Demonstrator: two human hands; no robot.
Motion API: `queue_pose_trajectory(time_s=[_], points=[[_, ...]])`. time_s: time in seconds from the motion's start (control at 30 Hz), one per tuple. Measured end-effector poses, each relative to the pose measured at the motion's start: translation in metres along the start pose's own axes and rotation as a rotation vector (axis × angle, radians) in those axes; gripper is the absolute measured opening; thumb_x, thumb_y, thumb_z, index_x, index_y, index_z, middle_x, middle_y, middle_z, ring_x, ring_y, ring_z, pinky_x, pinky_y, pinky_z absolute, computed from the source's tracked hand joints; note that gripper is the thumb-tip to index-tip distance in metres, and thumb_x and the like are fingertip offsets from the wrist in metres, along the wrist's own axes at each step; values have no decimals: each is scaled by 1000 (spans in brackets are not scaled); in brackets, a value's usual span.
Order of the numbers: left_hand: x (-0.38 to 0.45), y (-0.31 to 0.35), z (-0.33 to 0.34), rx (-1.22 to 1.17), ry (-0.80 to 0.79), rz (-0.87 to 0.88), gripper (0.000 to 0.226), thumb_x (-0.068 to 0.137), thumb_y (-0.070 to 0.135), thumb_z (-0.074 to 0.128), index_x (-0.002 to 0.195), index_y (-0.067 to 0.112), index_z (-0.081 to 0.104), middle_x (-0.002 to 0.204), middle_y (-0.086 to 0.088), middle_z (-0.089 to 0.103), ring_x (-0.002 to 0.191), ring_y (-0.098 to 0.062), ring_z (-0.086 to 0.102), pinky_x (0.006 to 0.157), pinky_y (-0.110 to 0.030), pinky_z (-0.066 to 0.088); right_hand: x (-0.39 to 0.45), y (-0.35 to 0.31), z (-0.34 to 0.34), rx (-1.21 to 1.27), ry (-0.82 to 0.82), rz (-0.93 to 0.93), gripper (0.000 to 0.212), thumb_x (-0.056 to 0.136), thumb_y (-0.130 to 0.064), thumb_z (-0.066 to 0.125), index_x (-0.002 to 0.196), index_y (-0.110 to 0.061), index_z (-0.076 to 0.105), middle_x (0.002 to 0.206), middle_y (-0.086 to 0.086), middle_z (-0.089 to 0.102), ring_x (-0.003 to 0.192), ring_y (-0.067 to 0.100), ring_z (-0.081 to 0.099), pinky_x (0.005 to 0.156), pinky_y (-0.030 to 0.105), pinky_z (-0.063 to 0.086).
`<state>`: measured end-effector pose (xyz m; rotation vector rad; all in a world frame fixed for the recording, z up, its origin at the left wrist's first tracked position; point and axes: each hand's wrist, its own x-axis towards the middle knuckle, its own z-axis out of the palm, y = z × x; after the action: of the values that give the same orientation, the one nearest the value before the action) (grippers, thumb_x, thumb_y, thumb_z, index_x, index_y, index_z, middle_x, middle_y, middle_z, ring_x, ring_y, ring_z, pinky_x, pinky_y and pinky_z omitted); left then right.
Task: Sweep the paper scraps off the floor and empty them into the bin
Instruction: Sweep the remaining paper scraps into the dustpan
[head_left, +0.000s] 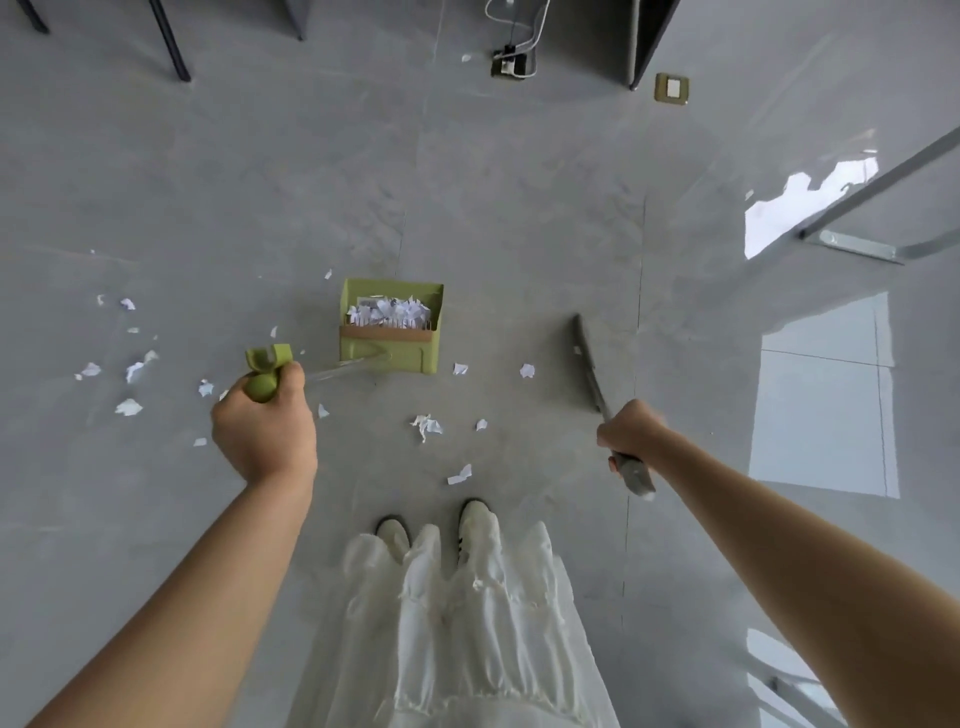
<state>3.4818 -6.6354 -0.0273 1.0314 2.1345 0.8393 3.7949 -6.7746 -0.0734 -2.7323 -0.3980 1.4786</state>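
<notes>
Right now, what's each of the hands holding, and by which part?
Left hand grips the green dustpan by the top of its long handle. Right hand grips the broom on its handle, a short way below the top end.

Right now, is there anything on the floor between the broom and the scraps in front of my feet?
Nothing visible. The broom, held by the right hand, has bare floor tile between it and the nearest paper scraps, and the dustpan, held by the left hand, sits beyond them.
</notes>
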Motion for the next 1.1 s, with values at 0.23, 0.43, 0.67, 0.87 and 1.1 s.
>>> queue_pose_trajectory(time_s=[0.23, 0.43, 0.67, 0.87, 1.1], points=[[-6, -3, -32, 15, 104, -7, 34, 82, 28, 66, 60, 8, 49, 51, -2, 36, 57, -25, 36, 61, -30, 32, -55, -25, 55, -367, -155, -222, 20, 86, -7, 49, 69, -9, 39, 68, 6, 50, 82, 30, 69, 58, 27, 51], [-5, -16, -67, 29, 154, -56, 45, 86, 28, 68, 54, 13, 39, 53, -3, 34, 63, -27, 36, 61, -29, 31, -84, -36, 89, -325, -222, -203, 15, 88, -9, 52, 76, -7, 43, 63, 7, 55, 46, 20, 57, 41, 24, 46], [12, -50, -122, 27, 164, -111, 41, 85, 24, 64, 55, 12, 39, 53, -5, 35, 67, -29, 39, 60, -29, 29, -109, -46, 99, -125, -286, -78, 12, 89, -5, 56, 92, 6, 53, 58, 17, 57, 35, 21, 51, 42, 27, 43], [35, -85, -171, 27, 152, -138, 32, 84, 25, 64, 62, 7, 48, 55, -5, 39, 70, -30, 43, 61, -29, 33, -138, -41, 140, -115, -243, -14, 10, 91, -4, 56, 86, 2, 50, 66, 18, 56, 45, 24, 53, 47, 30, 45], [60, -122, -229, 38, 158, -168, 39, 86, 24, 64, 57, 12, 42, 55, -3, 39, 70, -30, 44, 63, -30, 32, -171, -38, 203, 145, -249, 114, 15, 96, 3, 42, 82, -1, 43, 78, 18, 48, 51, 21, 46, 34, 20, 40]])
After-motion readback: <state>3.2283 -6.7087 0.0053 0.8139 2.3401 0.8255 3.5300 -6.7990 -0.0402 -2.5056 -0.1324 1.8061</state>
